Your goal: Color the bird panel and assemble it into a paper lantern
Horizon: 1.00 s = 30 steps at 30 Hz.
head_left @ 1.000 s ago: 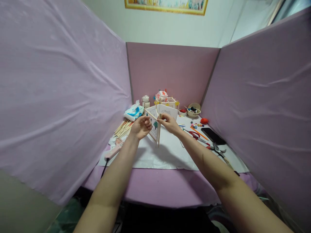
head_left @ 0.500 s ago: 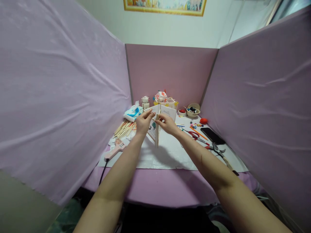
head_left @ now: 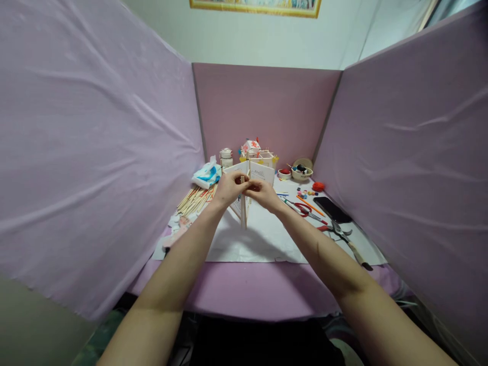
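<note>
A standing frame of thin wooden sticks with white drawn-on paper panels (head_left: 263, 174) rises from the white sheet. Its panels meet at an angle, with upright sticks (head_left: 243, 216) at the near end. My left hand (head_left: 230, 187) is closed in a pinch around the upper part of these sticks. From the other side my right hand (head_left: 263, 194) pinches at the same spot, fingertips meeting those of the left. Whether a small piece sits between the fingertips is hidden. Both hands cover part of the panels.
Bamboo sticks (head_left: 196, 200), a wipes pack (head_left: 207, 174) and a pink glue gun (head_left: 178, 235) lie left. Red scissors (head_left: 304, 209), pliers (head_left: 339, 230), a phone (head_left: 332, 209) and red yarn (head_left: 318, 186) lie right. A small stick house (head_left: 259, 155) stands behind.
My left hand has come down and right onto the near sticks, and the fingertips of both hands now meet. The view has shifted slightly.
</note>
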Tool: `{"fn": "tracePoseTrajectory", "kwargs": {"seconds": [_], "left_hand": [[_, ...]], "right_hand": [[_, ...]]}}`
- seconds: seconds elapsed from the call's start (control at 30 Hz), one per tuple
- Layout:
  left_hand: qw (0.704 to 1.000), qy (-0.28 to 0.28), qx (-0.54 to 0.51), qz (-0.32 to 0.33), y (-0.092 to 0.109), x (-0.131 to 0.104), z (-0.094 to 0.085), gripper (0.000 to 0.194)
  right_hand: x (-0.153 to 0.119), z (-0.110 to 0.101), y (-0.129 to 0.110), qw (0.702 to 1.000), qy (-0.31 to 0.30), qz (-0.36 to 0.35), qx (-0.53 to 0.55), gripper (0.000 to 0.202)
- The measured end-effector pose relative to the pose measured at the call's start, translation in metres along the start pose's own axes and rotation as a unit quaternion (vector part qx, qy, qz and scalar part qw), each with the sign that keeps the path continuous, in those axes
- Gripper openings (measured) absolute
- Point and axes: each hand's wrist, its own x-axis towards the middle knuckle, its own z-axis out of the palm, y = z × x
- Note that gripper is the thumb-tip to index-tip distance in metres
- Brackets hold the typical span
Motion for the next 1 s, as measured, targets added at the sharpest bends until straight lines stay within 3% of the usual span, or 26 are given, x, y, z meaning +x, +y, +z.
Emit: {"fn": "tracePoseTrajectory", "kwargs": {"seconds": [0.13,0.27,0.4,0.7,0.83,1.0], "left_hand": [[1.0,0.012,-0.009,-0.005,-0.008,-0.008,0.009,0.012],[0.999,0.04,-0.004,-0.016,-0.011,-0.014,0.016,0.008],[0.997,0.068,0.02,-0.023,-0.008,-0.018,0.015,0.01],[0.994,0.104,0.031,-0.007,-0.004,-0.023,0.017,0.012],[0.995,0.092,0.028,0.009,-0.005,-0.023,0.017,0.015],[0.997,0.068,0.032,0.024,-0.008,-0.022,0.015,0.01]], "right_hand": [[-0.011,0.006,0.007,0.988,0.015,0.02,0.15,0.031],[-0.021,0.014,0.016,0.972,0.11,0.036,0.204,0.04],[-0.017,0.004,0.03,0.969,0.186,0.077,0.144,0.051],[0.055,-0.045,0.048,0.96,0.273,0.056,0.006,0.025],[0.053,-0.047,0.053,0.95,0.307,0.014,-0.05,0.02],[0.041,-0.046,0.064,0.949,0.3,0.025,-0.093,0.035]]}}
